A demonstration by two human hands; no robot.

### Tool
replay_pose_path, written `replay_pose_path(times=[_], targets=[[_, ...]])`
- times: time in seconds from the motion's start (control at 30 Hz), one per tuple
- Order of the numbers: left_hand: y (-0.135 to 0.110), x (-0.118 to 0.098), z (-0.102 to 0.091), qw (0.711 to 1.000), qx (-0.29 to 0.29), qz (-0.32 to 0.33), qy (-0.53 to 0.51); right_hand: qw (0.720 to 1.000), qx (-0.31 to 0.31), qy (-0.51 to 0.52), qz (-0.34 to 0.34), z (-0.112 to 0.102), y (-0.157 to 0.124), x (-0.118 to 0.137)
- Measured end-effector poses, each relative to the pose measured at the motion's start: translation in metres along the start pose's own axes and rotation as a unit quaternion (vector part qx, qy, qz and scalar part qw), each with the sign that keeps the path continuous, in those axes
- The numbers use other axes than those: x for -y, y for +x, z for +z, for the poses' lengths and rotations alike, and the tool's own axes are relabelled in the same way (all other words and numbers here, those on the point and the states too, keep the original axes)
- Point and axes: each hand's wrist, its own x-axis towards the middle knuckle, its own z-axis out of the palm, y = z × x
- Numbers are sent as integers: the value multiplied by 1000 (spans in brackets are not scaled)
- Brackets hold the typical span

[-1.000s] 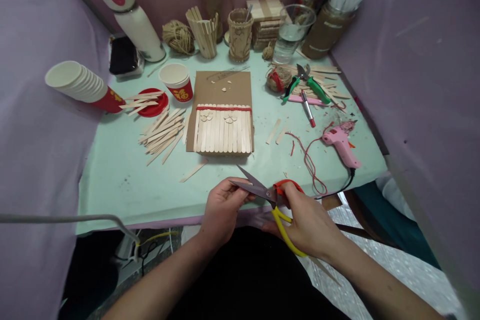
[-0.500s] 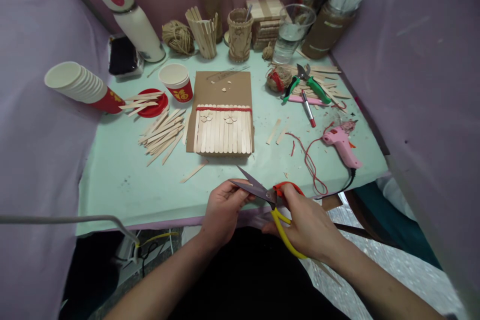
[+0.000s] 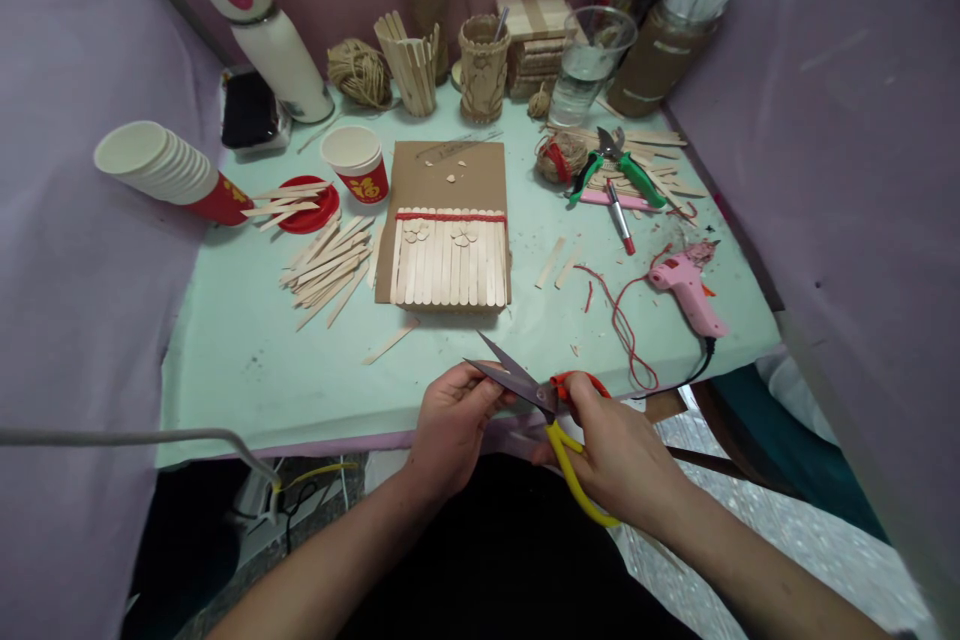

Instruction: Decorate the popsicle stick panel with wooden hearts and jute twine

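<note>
My right hand [image 3: 615,450] grips the handles of a pair of scissors [image 3: 544,400], one loop orange, one yellow, with the steel blades parted and pointing left. My left hand [image 3: 448,420] is closed in a pinch right at the blades, holding something small I cannot make out. Both hands hover over the near edge of the mint-green table [image 3: 247,370]. Beyond them lies a brown cardboard sheet [image 3: 450,175] carrying a panel of wooden craft sticks [image 3: 448,265] with a red cord along its top.
A pile of loose sticks [image 3: 326,265] lies left of the panel, with one stray stick [image 3: 390,343] nearer. A pink glue gun [image 3: 686,285], red string [image 3: 622,325], green pruners [image 3: 615,165], paper cups [image 3: 161,170], a water glass [image 3: 589,65] and a white bottle [image 3: 270,35] surround them.
Both hands and the scissors stay in the same pose; the view has shifted slightly, so everything sits a little lower and to the right in the picture.
</note>
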Motion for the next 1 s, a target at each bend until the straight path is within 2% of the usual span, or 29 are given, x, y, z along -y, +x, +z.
replay_pose_path(times=[0.23,0.43,0.77,1.0], targets=[[1,1,-2,1000,1,0,0,1000,-2,-23,2,4,0,-3],[4,1,-10,998,18,18,51,999,-25,12,-22,-2,1,-8],[7,-2,-20,985,72,66,139,1000,11,14,-13,-2,-1,-10],[7,-8,-22,976,71,89,187,1000,6,15,-24,-3,-2,-11]])
